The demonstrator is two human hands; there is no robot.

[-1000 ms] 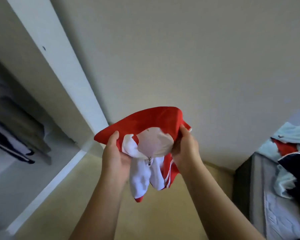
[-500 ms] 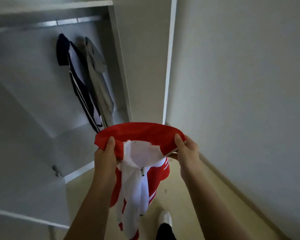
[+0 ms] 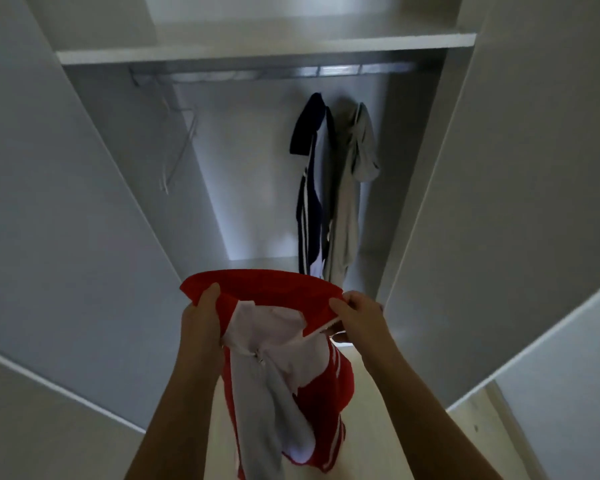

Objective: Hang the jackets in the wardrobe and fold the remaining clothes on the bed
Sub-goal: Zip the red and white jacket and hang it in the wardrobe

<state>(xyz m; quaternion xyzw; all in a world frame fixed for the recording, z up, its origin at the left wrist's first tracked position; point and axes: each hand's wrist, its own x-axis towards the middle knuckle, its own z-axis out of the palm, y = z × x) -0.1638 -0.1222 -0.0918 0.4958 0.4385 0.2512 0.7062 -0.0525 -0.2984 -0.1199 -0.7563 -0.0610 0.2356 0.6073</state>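
Note:
A red and white zip jacket (image 3: 274,289) hangs in front of me, held up by its collar. My left hand (image 3: 201,320) grips the collar's left end, thumb on top. My right hand (image 3: 357,317) pinches the right end. The rest of the jacket droops down between my forearms. Straight ahead is the open white wardrobe (image 3: 264,50) with a metal rail (image 3: 291,72) under its shelf. A navy jacket with white stripes (image 3: 310,188) and a grey jacket (image 3: 354,188) hang from the rail at the right.
Bare wire hangers (image 3: 181,147) hang at the rail's left end. Open wardrobe doors stand on both sides, left door (image 3: 49,220) and right door (image 3: 516,202). Pale floor (image 3: 482,441) shows below.
The view has swung from the wall and bed to face the wardrobe squarely. Both hands keep the same hold on the red jacket's collar.

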